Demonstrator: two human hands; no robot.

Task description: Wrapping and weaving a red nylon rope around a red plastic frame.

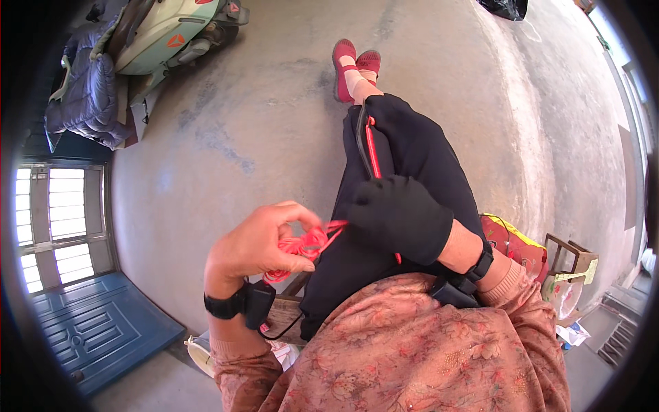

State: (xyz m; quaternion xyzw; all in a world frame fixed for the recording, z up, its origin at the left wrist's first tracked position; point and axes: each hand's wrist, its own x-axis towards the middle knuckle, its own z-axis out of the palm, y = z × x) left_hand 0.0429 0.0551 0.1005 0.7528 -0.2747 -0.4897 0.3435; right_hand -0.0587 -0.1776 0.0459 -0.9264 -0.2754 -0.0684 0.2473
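Note:
My bare left hand point(254, 242) is curled round a loose bundle of red cord point(296, 253), thumb and fingers closed on it. From that bundle a doubled length of cord runs to my right hand point(401, 218), which wears a black glove and is closed in a fist over my lap. The glove hides how its fingers grip the cord. Beyond the fist, a dark narrow strip with red cord along it point(372, 151) lies lengthwise on my black trousers point(429, 144). A short red end also shows just below the glove.
A scooter point(161, 41) with a dark padded cover point(86, 89) stands at the far left. A blue panelled door point(106, 329) is at the lower left. To my right are a red and yellow bag point(515, 244) and a small wooden stool point(580, 261).

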